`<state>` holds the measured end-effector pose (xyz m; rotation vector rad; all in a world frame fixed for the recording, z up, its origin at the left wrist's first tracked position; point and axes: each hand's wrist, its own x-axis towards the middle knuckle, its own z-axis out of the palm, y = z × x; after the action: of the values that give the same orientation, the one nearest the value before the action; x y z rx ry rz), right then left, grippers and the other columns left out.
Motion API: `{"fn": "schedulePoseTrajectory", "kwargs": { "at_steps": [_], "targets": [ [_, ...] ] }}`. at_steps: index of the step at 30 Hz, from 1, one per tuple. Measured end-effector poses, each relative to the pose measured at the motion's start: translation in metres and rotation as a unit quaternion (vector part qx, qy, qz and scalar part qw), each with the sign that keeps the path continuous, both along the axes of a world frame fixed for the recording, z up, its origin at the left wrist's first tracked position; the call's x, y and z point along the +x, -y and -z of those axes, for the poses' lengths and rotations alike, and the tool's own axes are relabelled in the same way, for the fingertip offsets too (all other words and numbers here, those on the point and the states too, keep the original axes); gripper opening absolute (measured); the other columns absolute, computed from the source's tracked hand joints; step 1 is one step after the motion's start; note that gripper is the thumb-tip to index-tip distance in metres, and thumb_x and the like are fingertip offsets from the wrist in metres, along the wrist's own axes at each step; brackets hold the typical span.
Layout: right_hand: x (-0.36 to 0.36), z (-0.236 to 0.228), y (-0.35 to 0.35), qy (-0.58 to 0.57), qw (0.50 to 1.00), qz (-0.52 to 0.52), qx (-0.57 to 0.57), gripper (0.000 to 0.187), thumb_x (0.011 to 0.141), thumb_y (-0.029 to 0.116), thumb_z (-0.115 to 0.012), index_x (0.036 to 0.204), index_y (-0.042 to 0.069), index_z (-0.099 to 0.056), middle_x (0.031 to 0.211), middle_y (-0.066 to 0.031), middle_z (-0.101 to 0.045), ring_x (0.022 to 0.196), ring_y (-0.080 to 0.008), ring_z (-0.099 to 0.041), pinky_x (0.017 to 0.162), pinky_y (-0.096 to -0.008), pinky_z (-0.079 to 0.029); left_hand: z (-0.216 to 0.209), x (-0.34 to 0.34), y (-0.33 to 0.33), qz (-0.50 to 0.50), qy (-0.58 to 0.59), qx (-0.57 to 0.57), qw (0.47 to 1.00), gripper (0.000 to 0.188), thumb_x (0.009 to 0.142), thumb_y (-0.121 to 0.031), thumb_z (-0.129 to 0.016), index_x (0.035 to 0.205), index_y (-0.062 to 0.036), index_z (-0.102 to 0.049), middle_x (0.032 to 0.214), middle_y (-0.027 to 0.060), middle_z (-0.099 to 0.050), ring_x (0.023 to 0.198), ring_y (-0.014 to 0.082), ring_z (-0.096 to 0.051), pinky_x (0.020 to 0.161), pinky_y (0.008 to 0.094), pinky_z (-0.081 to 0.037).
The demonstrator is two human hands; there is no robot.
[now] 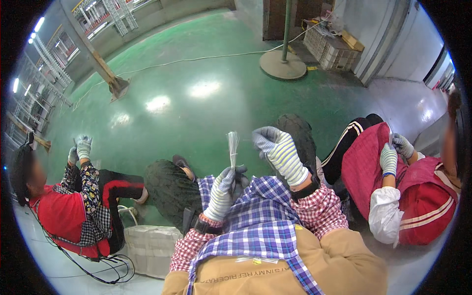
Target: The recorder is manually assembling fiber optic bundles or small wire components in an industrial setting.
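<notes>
My left hand point(222, 189), in a striped knit glove, is shut on a thin bundle of pale wire-like strands point(232, 146) that stands upright above it. My right hand point(279, 151), also gloved, is raised just right of the bundle with its fingers curled; the fingertips are close to the strands' top, and I cannot tell whether they touch. A blue and white checked apron point(260, 221) covers my lap below both hands.
A seated person in red at the left lifts two gloved hands point(81, 147). Another seated person in red at the right works with gloved hands point(393, 152). A white sack point(150, 246) lies by my left leg. A round pole base point(282, 64) and crate point(329, 49) stand on the green floor.
</notes>
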<state>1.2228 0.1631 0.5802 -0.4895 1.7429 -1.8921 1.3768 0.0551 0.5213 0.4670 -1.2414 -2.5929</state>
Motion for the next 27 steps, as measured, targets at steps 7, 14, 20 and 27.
{"fn": "schedulePoseTrajectory", "kwargs": {
  "at_steps": [7,14,20,27],
  "targets": [
    [0.015,-0.004,0.004,0.111,0.988,-0.089,-0.054,0.024,0.083,0.021,-0.069,0.096,0.001,-0.064,0.077,-0.0018,-0.063,0.062,-0.0064,-0.055,0.055,-0.0206,-0.044,0.009,0.011,0.002,0.052,0.007,0.002,0.999,0.043,0.090,-0.043,-0.052,0.102,-0.0023,-0.058,0.065,0.0081,-0.061,0.039,0.0061,-0.042,0.036,0.0183,-0.029],
    [0.018,0.003,0.007,0.121,0.983,-0.094,-0.097,0.022,0.085,0.017,-0.065,0.101,0.001,-0.063,0.079,-0.0031,-0.063,0.063,-0.0074,-0.056,0.058,-0.0207,-0.046,0.012,0.007,-0.001,0.094,-0.005,0.050,0.994,0.050,0.089,-0.050,-0.049,0.097,-0.0017,-0.060,0.064,0.0116,-0.061,0.034,0.0103,-0.041,0.033,0.0209,-0.029],
    [0.011,0.010,0.004,0.077,0.981,-0.037,-0.174,0.024,0.089,0.012,-0.058,0.111,0.005,-0.060,0.090,-0.0040,-0.063,0.069,-0.0083,-0.058,0.062,-0.0218,-0.048,0.011,0.009,0.000,0.098,-0.045,0.092,0.990,0.052,0.087,-0.051,-0.050,0.095,-0.0011,-0.060,0.064,0.0126,-0.061,0.035,0.0129,-0.042,0.034,0.0236,-0.031],
    [0.019,0.005,0.005,0.123,0.969,-0.175,-0.123,0.045,0.086,0.014,-0.063,0.125,-0.001,-0.047,0.095,-0.0034,-0.058,0.079,-0.0109,-0.059,0.072,-0.0240,-0.049,0.007,0.006,-0.004,0.042,-0.050,-0.013,0.998,0.049,0.086,-0.049,-0.054,0.092,-0.0006,-0.058,0.063,0.0106,-0.059,0.039,0.0132,-0.043,0.036,0.0235,-0.031]
  ]
}}
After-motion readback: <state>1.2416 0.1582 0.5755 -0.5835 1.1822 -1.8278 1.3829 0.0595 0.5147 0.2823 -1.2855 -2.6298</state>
